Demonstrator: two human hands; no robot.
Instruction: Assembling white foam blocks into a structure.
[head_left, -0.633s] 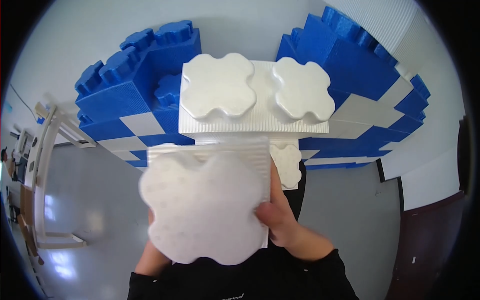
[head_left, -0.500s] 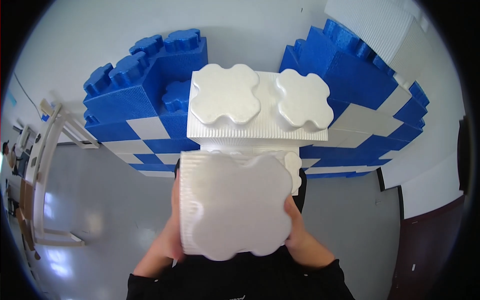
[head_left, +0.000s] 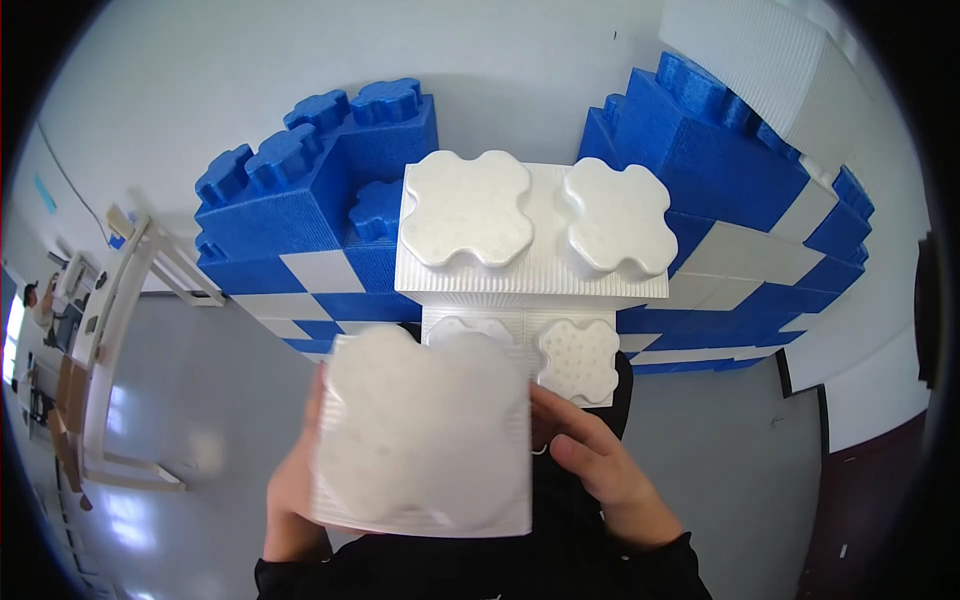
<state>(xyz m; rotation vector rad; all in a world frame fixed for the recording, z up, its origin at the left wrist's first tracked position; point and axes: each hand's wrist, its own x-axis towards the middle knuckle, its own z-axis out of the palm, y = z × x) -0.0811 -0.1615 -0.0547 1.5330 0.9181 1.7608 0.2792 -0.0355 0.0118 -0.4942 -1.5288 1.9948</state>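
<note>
A large white foam building block (head_left: 425, 435) with a rounded clover-shaped stud hangs close in front of me, slightly blurred. My left hand (head_left: 298, 475) grips its left side, with most of its fingers hidden behind the block. At the block's right edge is my right hand (head_left: 605, 460), its fingers stretched out and its thumb apart from the block. Those fingertips pass out of sight behind the edge, so contact there is unclear. Beyond the held block stands a two-stud white block (head_left: 545, 225), above a lower white block (head_left: 578, 360) with a dimpled stud.
Stepped stacks of blue and white blocks rise at left (head_left: 265, 225) and right (head_left: 735, 165) against a pale wall. A white frame (head_left: 105, 370) stands on the grey floor at far left, near a distant person (head_left: 42, 305). A dark red door (head_left: 880, 500) is at lower right.
The held block has moved left and slightly down and turned a little. My right thumb has come off its side. More of the lower white block now shows.
</note>
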